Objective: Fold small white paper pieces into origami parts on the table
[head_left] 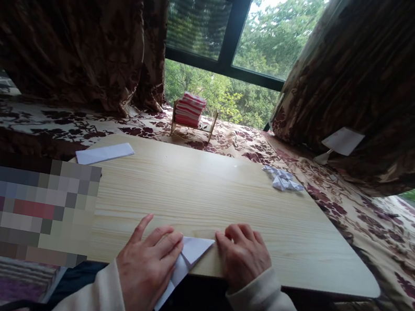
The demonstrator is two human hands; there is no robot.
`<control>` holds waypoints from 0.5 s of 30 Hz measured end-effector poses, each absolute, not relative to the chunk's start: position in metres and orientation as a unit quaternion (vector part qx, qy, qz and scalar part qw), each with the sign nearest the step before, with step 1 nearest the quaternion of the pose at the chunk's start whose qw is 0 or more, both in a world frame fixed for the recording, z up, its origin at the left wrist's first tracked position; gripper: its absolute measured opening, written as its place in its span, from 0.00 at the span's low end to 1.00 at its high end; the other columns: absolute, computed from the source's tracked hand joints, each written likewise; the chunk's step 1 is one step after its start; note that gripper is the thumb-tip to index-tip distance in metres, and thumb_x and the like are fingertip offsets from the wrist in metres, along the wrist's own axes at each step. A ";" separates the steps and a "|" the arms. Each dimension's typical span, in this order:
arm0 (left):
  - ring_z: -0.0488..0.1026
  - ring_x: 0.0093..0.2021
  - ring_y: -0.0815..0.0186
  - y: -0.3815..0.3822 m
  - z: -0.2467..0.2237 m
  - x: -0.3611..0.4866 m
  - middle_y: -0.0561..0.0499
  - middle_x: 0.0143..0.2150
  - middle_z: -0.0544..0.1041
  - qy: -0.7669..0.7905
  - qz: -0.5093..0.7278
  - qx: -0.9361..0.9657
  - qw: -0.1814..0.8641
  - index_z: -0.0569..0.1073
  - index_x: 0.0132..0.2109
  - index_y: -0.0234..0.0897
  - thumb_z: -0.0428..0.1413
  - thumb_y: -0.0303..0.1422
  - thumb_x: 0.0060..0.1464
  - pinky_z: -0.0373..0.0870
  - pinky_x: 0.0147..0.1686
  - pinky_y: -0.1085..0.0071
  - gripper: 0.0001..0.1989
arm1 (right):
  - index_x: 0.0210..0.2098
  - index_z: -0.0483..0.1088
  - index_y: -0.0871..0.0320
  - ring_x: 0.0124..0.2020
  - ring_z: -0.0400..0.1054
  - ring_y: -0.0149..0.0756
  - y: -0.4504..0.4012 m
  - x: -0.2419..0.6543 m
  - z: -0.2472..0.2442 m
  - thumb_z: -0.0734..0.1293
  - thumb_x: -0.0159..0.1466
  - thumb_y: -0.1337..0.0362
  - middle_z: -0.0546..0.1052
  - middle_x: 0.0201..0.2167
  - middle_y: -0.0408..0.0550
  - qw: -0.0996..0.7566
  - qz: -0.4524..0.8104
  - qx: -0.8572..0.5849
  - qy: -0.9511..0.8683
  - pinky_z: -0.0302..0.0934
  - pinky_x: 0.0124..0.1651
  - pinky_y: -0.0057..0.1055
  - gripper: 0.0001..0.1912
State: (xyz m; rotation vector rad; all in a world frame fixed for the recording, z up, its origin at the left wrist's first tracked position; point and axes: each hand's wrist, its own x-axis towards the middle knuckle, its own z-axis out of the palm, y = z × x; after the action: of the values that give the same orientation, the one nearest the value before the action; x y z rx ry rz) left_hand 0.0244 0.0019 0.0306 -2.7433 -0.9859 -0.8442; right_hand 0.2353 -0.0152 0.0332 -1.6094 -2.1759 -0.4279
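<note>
A folded white sheet of paper [195, 250] lies at the table's front edge, with a pointed flap at its right and its lower end hanging past the edge. My left hand [149, 265] holds it down from the left, fingers bent over it and the little finger lifted apart. Its left part is hidden beneath that hand. My right hand [243, 254] rests on the table with curled fingers, its fingertips right at the paper's pointed corner. Whether anything is between those fingers is hidden.
A wooden table [186, 189] spans the front. On it are a folded paper strip [105, 153] at back left and several folded paper pieces [282, 179] at back right. Behind stand a small rack [212, 127] with pink-white cloths [190, 110] and a white lamp [343, 141]. A blurred patch covers the left.
</note>
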 end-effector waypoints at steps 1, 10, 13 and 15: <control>0.65 0.47 0.61 0.001 0.030 0.025 0.51 0.43 0.74 -0.324 -0.287 -0.900 0.053 0.72 0.44 0.39 0.48 0.32 0.53 0.41 0.58 0.53 0.13 | 0.30 0.73 0.55 0.32 0.60 0.38 -0.011 0.242 0.036 0.63 0.54 0.72 0.70 0.26 0.48 0.205 -0.117 -0.580 -0.780 0.54 0.33 0.33 0.08; 0.66 0.47 0.61 0.000 0.024 0.024 0.50 0.46 0.73 -0.347 -0.312 -0.884 0.002 0.68 0.49 0.41 0.47 0.33 0.53 0.45 0.56 0.52 0.16 | 0.23 0.68 0.58 0.30 0.60 0.36 0.010 0.229 0.034 0.71 0.45 0.65 0.69 0.26 0.44 0.223 0.059 -0.563 -0.793 0.58 0.34 0.32 0.08; 0.66 0.46 0.60 0.005 0.025 0.018 0.48 0.46 0.72 -0.371 -0.308 -0.875 -0.043 0.67 0.51 0.40 0.50 0.33 0.50 0.53 0.53 0.53 0.19 | 0.18 0.64 0.58 0.28 0.59 0.33 0.011 0.224 0.033 0.68 0.44 0.72 0.68 0.23 0.42 0.256 0.114 -0.547 -0.789 0.56 0.34 0.31 0.07; 0.67 0.47 0.58 0.009 0.028 0.012 0.46 0.46 0.72 -0.392 -0.319 -0.859 -0.086 0.66 0.52 0.38 0.52 0.33 0.49 0.60 0.50 0.56 0.21 | 0.18 0.64 0.59 0.25 0.58 0.30 0.009 0.225 0.037 0.66 0.46 0.71 0.66 0.19 0.41 0.294 0.209 -0.553 -0.751 0.55 0.29 0.29 0.06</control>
State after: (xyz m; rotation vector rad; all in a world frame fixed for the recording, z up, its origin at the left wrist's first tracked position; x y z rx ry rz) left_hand 0.0123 0.0088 0.0282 -2.8566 -1.3042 -1.0604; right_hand 0.2251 0.0094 0.0371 -1.4734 -2.0004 0.5555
